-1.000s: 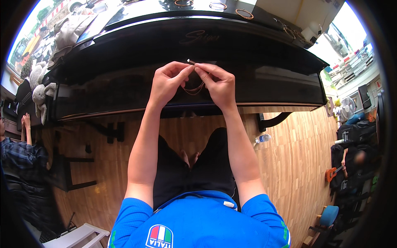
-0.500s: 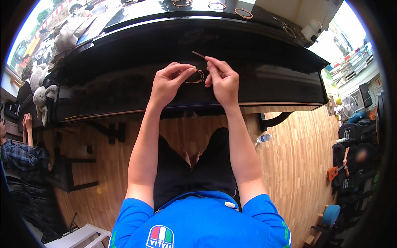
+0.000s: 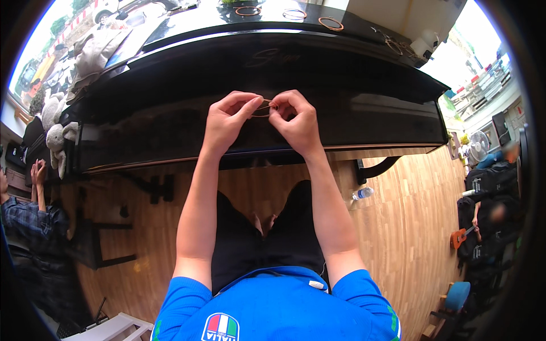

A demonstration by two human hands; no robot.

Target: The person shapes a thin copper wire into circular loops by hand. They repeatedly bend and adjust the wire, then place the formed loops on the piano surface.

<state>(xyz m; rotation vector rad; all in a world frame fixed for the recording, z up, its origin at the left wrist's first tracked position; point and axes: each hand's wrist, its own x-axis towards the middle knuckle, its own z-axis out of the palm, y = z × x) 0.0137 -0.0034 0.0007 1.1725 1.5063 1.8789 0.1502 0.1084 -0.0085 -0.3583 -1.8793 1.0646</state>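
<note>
While seated at a closed black piano [image 3: 170, 122], a person in a blue shirt [image 3: 273, 307] held a small coil of copper-coloured wire [image 3: 262, 108] between both hands, just above the lid. From the near edge of the view the bare forearms rose over dark trousers and a wooden floor [image 3: 398, 227], where a plastic bottle [image 3: 362, 193] lay beside the piano leg. The left hand [image 3: 227, 122] was closed to a pinch, thumb and forefinger gripping the left side of the loop; the right hand [image 3: 293, 122] was curled tighter, its fingertips pressed on the loop's right side where the turns met. The coil appeared already wound into a ring, and the work seemed near its end, with only the loose tail left to tuck or twist; whether that tail was secured could not be told. Farther off, on the piano's top, three similar finished rings [image 3: 333, 23] lay in a row, well apart from the hands. A soft toy [image 3: 54, 133] sat at the far left.
</note>
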